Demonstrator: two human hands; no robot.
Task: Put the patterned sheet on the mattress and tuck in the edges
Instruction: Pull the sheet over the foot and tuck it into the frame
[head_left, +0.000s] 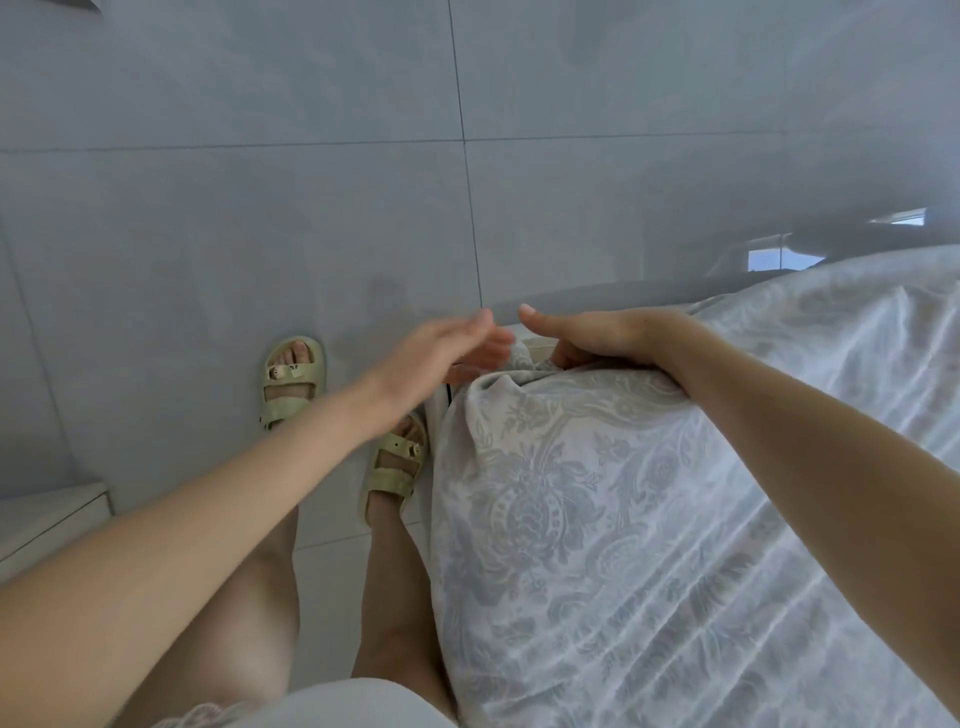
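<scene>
The patterned sheet (597, 509), pale with a grey-blue floral print, covers the mattress from the right side down to its near corner. At that corner my right hand (587, 340) curls its fingers under the bunched sheet edge, thumb stretched out to the left. My left hand (447, 348) is just left of the corner with straight fingers reaching toward the same fold; their tips are hidden behind the fabric. A sliver of bare mattress side (441, 415) shows below the corner.
Grey tiled floor (260, 208) fills the left and top. My feet in pale green sandals (293, 379) stand close against the bed's side. A low white edge (52, 514) sits at the far left. A shiny dark bed-frame rim (597, 291) runs behind the corner.
</scene>
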